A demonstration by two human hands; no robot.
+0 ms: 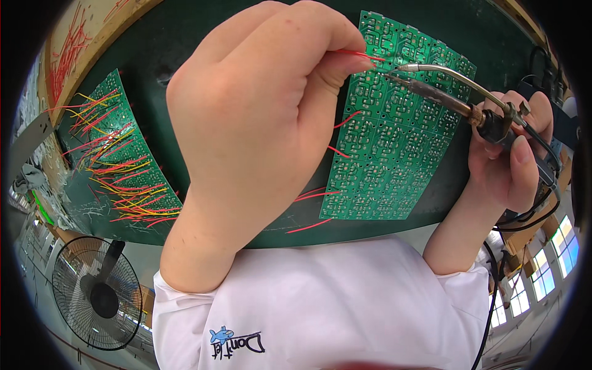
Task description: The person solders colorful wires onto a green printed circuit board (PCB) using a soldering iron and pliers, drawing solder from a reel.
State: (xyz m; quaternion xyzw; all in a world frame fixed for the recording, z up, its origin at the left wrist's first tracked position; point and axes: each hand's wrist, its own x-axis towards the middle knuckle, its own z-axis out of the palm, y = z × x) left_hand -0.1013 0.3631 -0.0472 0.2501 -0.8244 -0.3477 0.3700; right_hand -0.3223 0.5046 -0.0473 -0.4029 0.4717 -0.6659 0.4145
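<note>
My left hand [259, 98] pinches a thin red wire [377, 58] between thumb and forefinger. The wire's end lies over the upper left part of a green circuit board [388, 179]. Around the grip of a soldering iron [435, 95], the fingers of my right hand [496, 176] are closed. A curved metal tube [456, 75] is clamped along the iron. The iron's tip and the tube's end come together at the board, just right of the wire; exact contact is too small to tell. Several more red wires stick out along the board's left edge.
A second green board [118, 86] at the left carries many red and yellow wires. Loose red wires [66, 52] lie beyond the wooden rim [102, 46] of the dark green table [151, 68]. Black cables [533, 216] hang at the right. A fan [98, 295] stands lower left.
</note>
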